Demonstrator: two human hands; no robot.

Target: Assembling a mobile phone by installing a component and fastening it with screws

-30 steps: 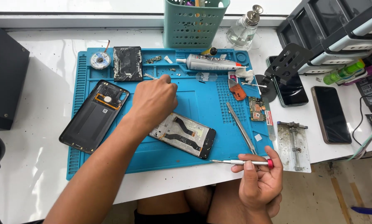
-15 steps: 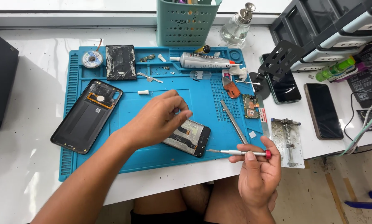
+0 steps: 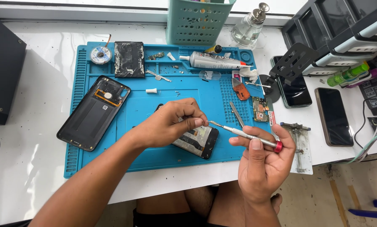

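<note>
I see the opened phone lying flat, tilted, on the blue mat near its front edge; the slim silver screwdriver, red-capped, slants with its tip just above the phone.

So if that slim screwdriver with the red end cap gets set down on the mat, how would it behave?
The screwdriver has a thin round metal shaft, so it would probably roll on the flat blue mat. It looks stiff and light: the right hand holds it with a few fingers only. The smooth metal may be a little slippery.
</note>
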